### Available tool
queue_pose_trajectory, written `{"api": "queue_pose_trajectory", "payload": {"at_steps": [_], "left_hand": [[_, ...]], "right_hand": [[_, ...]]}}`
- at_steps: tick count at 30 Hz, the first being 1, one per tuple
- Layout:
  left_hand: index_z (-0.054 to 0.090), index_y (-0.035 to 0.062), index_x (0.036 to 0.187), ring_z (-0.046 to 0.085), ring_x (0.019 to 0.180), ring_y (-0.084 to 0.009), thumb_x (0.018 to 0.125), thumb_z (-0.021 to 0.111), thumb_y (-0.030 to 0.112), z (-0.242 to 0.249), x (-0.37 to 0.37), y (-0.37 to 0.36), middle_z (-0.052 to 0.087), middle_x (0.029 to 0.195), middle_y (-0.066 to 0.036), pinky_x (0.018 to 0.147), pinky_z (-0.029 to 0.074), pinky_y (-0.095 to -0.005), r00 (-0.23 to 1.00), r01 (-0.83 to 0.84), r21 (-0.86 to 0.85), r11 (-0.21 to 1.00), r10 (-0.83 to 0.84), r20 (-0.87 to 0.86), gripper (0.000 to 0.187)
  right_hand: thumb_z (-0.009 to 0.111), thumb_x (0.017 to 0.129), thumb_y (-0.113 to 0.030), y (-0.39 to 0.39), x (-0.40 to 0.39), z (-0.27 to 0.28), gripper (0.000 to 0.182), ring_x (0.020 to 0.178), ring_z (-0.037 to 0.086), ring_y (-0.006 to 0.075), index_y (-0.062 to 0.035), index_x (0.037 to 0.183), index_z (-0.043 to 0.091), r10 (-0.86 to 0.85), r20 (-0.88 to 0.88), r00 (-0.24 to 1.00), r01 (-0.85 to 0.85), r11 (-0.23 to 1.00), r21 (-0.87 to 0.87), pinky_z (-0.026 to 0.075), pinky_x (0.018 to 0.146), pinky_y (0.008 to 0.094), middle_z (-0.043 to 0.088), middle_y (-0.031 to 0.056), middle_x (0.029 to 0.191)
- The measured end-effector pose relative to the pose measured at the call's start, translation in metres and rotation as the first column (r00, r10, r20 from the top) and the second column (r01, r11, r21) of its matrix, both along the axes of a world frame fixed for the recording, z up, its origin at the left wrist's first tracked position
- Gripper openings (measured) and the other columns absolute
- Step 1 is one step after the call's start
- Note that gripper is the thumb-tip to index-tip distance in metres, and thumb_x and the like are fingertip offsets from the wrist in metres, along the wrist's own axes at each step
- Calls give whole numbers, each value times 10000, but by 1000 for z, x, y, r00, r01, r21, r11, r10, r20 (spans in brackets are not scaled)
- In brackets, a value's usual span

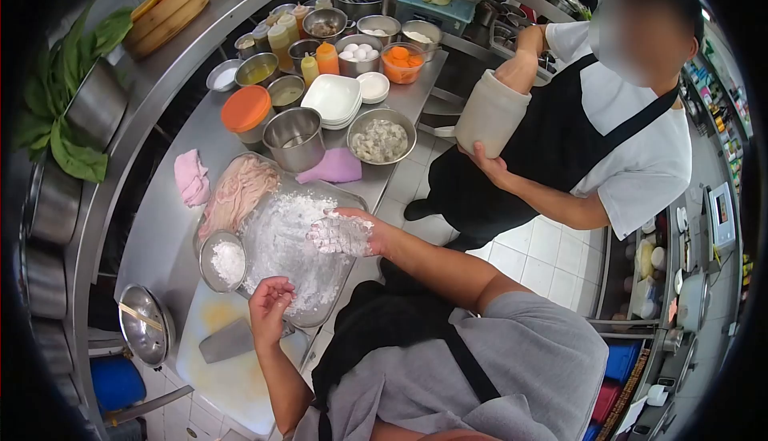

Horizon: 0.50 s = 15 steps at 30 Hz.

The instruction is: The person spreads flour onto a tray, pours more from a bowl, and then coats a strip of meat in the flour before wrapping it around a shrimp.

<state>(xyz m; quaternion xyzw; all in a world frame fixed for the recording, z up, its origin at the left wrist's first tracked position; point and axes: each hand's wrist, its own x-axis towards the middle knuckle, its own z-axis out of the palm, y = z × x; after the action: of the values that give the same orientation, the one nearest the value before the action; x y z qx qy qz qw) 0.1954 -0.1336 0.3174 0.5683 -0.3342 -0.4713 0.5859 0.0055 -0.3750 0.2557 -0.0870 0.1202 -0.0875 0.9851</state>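
Observation:
My right hand (342, 234), coated in white powder like flour, is over the right side of a metal tray (260, 225). Its fingers stretch out, and I see nothing held. White powder (296, 209) lies across the tray. My left hand (272, 301) is loosely curled above the tray's near left edge, with nothing visible in it. Close by is a small metal bowl (223, 261) of white powder. Pale, pinkish, folded material (240, 189), perhaps raw meat, lies at the tray's far left. A cleaver (228, 340) rests on a white cutting board (232, 381).
Pink cloth (191, 178) and purple cloth (330, 166) flank the tray. Behind are a steel pot (294, 139), a bowl of pale food pieces (383, 137), white dishes (332, 99) and eggs (358, 53). At right, another person (552, 129) holds a pale container (492, 113), one hand inside.

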Motion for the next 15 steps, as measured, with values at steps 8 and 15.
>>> {"api": "queue_pose_trajectory", "payload": {"at_steps": [8, 15], "left_hand": [[621, 20, 1160, 631, 843, -133, 890, 606, -29, -6, -12, -20, 673, 998, -64, 719, 485, -253, 998, -18, 71, 997, 13, 69, 275], [603, 5, 1146, 631, 852, -140, 812, 481, -123, 32, 8, -120, 658, 981, -57, 740, 500, -261, 917, -116, 45, 992, 89, 389, 379]], "right_hand": [[518, 1015, -288, -31, -19, -1, 479, 1208, 622, 361, 75, 1325, 553, 15, 83, 996, -15, 1000, -7, 476, 1059, 487, 619, 247, 1315], [511, 1018, -292, -44, -58, -9, 480, 1204, 622, 357, 71, 1329, 558, -17, 150, 989, 12, 999, 31, 475, 1068, 476, 624, 234, 1317]]}}
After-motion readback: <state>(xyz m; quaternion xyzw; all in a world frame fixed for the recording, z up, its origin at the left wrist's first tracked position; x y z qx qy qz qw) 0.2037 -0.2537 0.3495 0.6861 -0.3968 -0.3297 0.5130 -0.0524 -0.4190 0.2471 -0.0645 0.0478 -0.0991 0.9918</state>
